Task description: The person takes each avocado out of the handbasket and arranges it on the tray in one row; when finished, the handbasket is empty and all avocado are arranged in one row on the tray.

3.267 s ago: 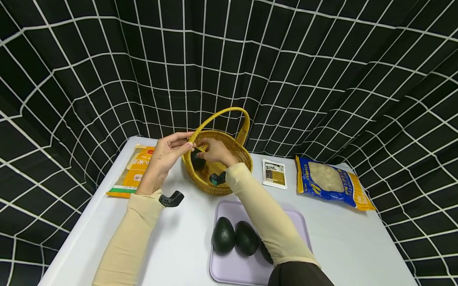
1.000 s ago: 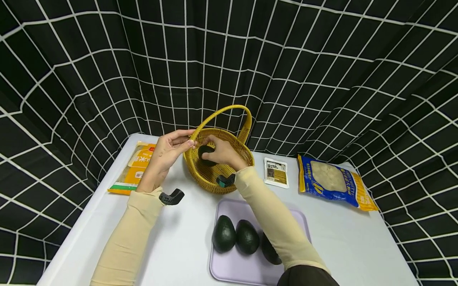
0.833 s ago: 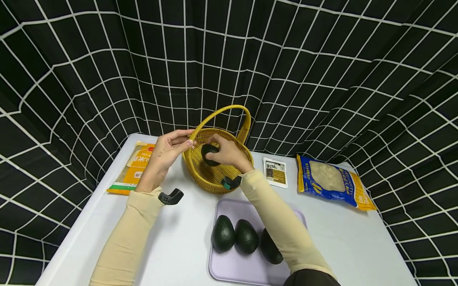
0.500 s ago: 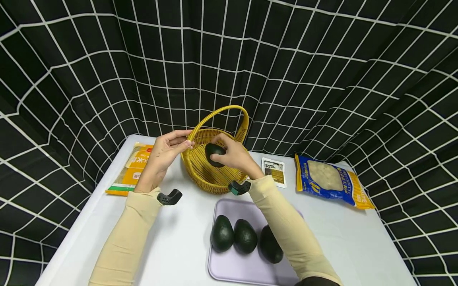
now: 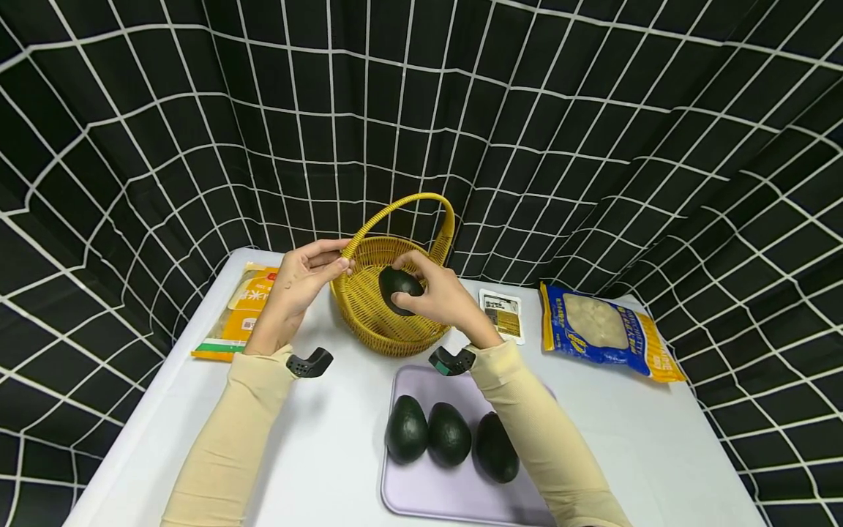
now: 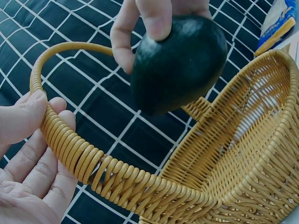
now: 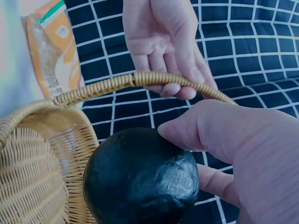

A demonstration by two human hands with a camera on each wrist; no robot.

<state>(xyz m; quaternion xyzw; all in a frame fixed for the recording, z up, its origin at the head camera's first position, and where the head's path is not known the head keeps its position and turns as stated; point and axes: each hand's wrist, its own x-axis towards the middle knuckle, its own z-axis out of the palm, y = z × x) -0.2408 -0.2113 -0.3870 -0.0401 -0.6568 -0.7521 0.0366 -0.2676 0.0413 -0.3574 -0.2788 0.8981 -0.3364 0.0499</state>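
My left hand (image 5: 298, 282) pinches the left side of the handle (image 6: 70, 140) of a yellow wicker basket (image 5: 388, 342), thumb on the near side and fingers behind. With thumb and fingers spread round it, my right hand (image 5: 448, 294) holds a dark green avocado (image 5: 393, 280) over the basket's opening. The left wrist view shows this avocado (image 6: 180, 65) raised above the rim. Inside the basket, the woven bottom (image 5: 372, 311) shows bare. Three more avocados, the left one (image 5: 407, 430) beside a middle (image 5: 449, 435) and a right one (image 5: 495, 450), lie on a lilac tray (image 5: 428, 498).
An orange and clear food bag (image 5: 240, 311) lies left of the basket. To its right are a small white packet (image 5: 502, 316) and a blue and yellow bag (image 5: 599, 328). Black gridded cloth (image 5: 369, 110) hangs behind the white table (image 5: 329, 454).
The right hand has lifted the avocado from the basket's left inside and brought it toward the right and nearer. The left hand has kept its hold on the handle.
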